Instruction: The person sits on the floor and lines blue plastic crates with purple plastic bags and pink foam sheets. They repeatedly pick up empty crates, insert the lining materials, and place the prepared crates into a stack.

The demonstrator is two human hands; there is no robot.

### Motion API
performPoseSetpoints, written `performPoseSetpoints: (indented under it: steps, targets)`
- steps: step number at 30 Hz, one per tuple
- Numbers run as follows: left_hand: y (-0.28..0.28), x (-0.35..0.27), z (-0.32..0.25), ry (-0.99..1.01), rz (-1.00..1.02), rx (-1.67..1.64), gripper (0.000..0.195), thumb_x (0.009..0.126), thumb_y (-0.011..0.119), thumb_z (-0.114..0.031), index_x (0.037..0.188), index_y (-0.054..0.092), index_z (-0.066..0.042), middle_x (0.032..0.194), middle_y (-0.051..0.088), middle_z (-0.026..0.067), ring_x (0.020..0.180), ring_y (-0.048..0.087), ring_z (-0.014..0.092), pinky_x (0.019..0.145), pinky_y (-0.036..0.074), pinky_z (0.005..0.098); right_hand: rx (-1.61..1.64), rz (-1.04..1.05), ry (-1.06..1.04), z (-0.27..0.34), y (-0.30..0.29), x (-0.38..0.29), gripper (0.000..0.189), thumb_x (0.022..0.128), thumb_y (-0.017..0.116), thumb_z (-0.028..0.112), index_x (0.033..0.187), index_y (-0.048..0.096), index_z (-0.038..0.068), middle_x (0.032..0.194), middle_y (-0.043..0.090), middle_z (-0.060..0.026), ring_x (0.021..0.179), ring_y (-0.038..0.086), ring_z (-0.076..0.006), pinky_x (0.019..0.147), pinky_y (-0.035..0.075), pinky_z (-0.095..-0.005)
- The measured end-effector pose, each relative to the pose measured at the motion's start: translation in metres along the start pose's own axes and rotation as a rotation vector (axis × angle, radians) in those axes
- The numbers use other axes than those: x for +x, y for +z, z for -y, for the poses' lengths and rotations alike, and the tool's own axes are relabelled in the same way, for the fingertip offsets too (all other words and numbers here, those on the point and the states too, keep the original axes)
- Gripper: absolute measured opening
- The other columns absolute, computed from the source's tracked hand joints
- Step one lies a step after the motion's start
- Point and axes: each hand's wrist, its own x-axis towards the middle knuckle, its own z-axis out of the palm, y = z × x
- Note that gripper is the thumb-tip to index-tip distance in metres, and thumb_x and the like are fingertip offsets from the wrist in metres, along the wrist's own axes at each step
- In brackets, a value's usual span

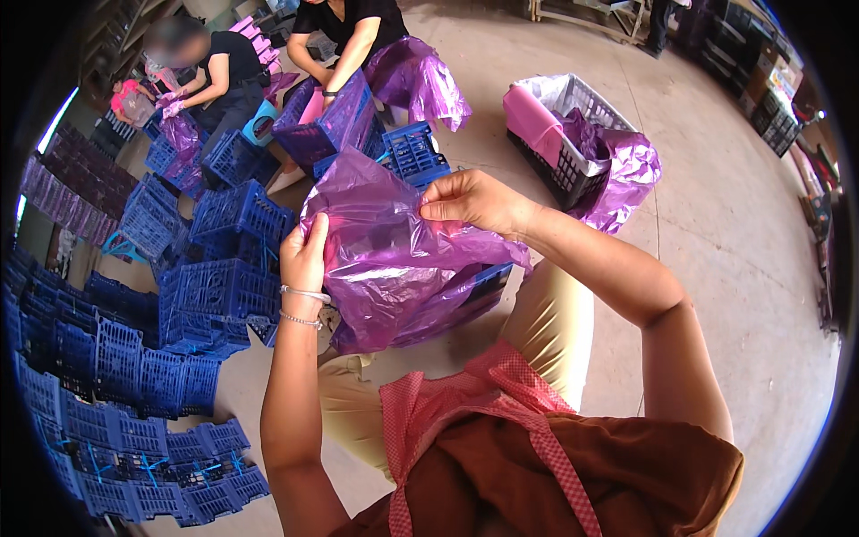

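A thin purple plastic bag (396, 268) is spread between my two hands, above and partly over a blue plastic crate (493, 285) in front of my knees. My left hand (305, 258) grips the bag's left edge, thumb on top. My right hand (470, 205) pinches the film near its upper middle between thumb and fingers. The bag hides most of the crate, and what lies inside cannot be told. Beyond my right hand, a dark plastic basket (604, 101) holds crumpled purple film (580, 134), with a pink sheet (533, 121) folded over its rim.
Blue crates (221, 288) are piled at the left, with more rows (154, 443) at lower left. A co-worker (349, 40) reaches into a purple-lined crate (325, 127) ahead; another person (228, 74) handles purple film farther left. Dark crates (775, 127) line the far right.
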Motion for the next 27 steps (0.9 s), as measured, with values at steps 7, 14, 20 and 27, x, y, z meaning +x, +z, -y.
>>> performPoseSetpoints:
  steps: [7, 14, 20, 27]
  targets:
    - [0.025, -0.024, -0.012, 0.663, -0.414, 0.871, 0.062, 0.073, 0.071, -0.008, 0.128, 0.043, -0.003, 0.117, 0.049, 0.0181, 0.114, 0.044, 0.033, 0.099, 0.034, 0.0419, 0.225, -0.101, -0.024, -0.012, 0.015, 0.005, 0.014, 0.082, 0.071, 0.012, 0.078, 0.061, 0.003, 0.07, 0.062, -0.0034, 0.061, 0.056, -0.0084, 0.055, 0.045, -0.0209]
    - [0.071, -0.073, 0.003, 0.102, 0.044, -0.115, 0.015, 0.09, 0.061, -0.009, 0.102, 0.058, -0.001, 0.085, 0.063, 0.0031, 0.072, 0.06, 0.007, 0.061, 0.05, 0.0189, 0.32, -0.035, -0.06, -0.029, 0.068, 0.01, 0.013, 0.088, 0.064, 0.012, 0.083, 0.062, 0.0, 0.077, 0.064, -0.0042, 0.071, 0.06, -0.0108, 0.067, 0.049, -0.0238]
    - [0.05, -0.08, 0.011, -0.152, -0.15, -0.412, 0.01, 0.091, 0.059, -0.014, 0.095, 0.06, -0.005, 0.096, 0.065, 0.0097, 0.085, 0.065, 0.017, 0.074, 0.052, 0.026, 0.302, -0.098, -0.013, -0.04, 0.06, 0.003, 0.009, 0.085, 0.067, 0.011, 0.084, 0.061, 0.003, 0.078, 0.063, -0.003, 0.069, 0.06, -0.0096, 0.065, 0.049, -0.0226]
    - [0.058, -0.094, 0.019, -0.024, -0.003, -0.341, 0.011, 0.09, 0.059, -0.007, 0.099, 0.054, -0.002, 0.094, 0.062, 0.0066, 0.084, 0.062, 0.012, 0.074, 0.054, 0.0261, 0.275, 0.035, -0.003, -0.048, 0.069, -0.003, 0.016, 0.09, 0.062, 0.018, 0.093, 0.064, 0.002, 0.088, 0.066, -0.0041, 0.078, 0.061, -0.0113, 0.072, 0.049, -0.0251]
